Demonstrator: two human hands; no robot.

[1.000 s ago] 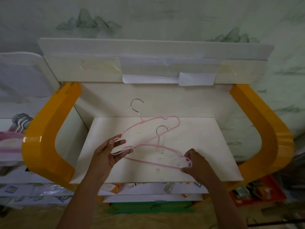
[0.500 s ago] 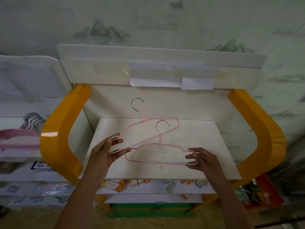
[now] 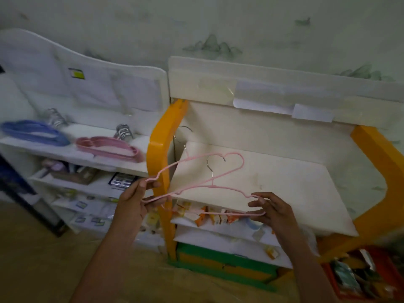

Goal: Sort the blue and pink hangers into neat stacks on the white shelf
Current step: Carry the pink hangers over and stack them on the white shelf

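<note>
A: We start at the fingers. The left hand (image 3: 133,202) pinches the end of one pink hanger (image 3: 218,159), thumb on top, fingers curled under the wire.

B: And the right hand (image 3: 271,212) holds the end of the second hanger (image 3: 229,189); its fingers bend around the thin bar, not wide.

A: We see both hangers in the air, crossing each other, in front of the orange shelf (image 3: 157,154). Their metal hooks point up.

B: Further left we find the white shelf (image 3: 72,155). On its top board lies a pink stack (image 3: 109,147), and beside it, more to the left, a blue stack (image 3: 32,132). The two stacks are apart.

A: Below the orange shelf we see small boxes (image 3: 203,217), and a red crate (image 3: 367,276) on the floor at the right.
</note>
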